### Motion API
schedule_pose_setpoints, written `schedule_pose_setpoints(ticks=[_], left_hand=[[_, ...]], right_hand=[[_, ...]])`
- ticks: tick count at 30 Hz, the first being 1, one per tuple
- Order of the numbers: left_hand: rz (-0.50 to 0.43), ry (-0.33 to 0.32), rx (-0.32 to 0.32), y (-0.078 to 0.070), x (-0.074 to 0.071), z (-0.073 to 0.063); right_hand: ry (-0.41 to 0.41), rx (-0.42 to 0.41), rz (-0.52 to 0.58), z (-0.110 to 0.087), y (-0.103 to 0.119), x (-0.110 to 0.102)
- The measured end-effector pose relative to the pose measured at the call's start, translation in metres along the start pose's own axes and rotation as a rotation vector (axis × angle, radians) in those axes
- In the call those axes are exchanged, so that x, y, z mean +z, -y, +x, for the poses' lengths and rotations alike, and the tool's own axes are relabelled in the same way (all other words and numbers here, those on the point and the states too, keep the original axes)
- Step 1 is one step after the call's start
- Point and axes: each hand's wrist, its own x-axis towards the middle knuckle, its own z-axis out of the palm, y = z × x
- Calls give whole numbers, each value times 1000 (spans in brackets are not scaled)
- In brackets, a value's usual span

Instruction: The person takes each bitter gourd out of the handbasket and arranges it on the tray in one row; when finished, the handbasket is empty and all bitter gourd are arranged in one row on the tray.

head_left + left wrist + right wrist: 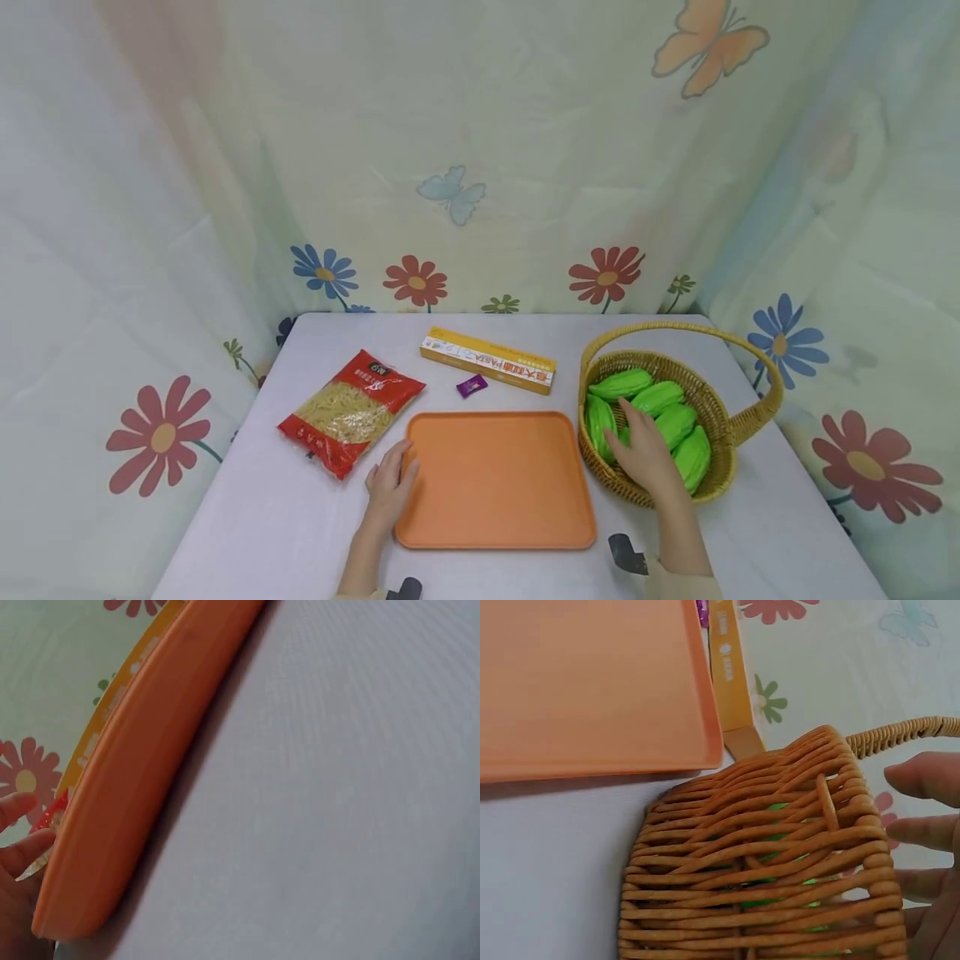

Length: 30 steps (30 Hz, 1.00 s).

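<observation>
Several bright green, ridged fruits or gourds (pixel 674 425) lie in a woven wicker basket (pixel 722 479) with a tall arched handle. Over the basket's near left part, my right hand (pixel 642 450) reaches in with thumb and fingers spread, close to the leftmost green piece (pixel 597 423); whether it touches it I cannot tell. The right wrist view has the fingers (pixel 922 832) beyond the wicker rim, partly hidden. My left hand (pixel 389 487) rests at the left edge of an orange tray (pixel 495 483), its fingers loosely extended.
Left of the tray lies a red-and-clear bag of pasta (pixel 348 408). Behind the tray are a long yellow pasta box (pixel 487 360) and a small purple packet (pixel 472 385). A flower-printed curtain (pixel 480 233) surrounds the white-covered table (pixel 247 500).
</observation>
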Motion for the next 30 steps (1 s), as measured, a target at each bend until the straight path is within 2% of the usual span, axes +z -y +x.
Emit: schedule_pose_setpoints(ticks=[5, 11, 14, 18, 27, 30], left_hand=[[65, -15, -38, 2, 8, 0], [164, -33, 10, 2, 11, -5], [201, -20, 21, 1, 12, -6], [243, 13, -2, 1, 13, -8], [262, 34, -19, 0, 12, -8], [263, 29, -17, 0, 12, -9]], right_hand=[[54, 29, -8, 8, 2, -1], [87, 57, -8, 19, 3, 4], [99, 85, -25, 23, 3, 9], [123, 114, -31, 27, 1, 16], [82, 26, -142, 35, 3, 27], [77, 24, -150, 36, 3, 27]])
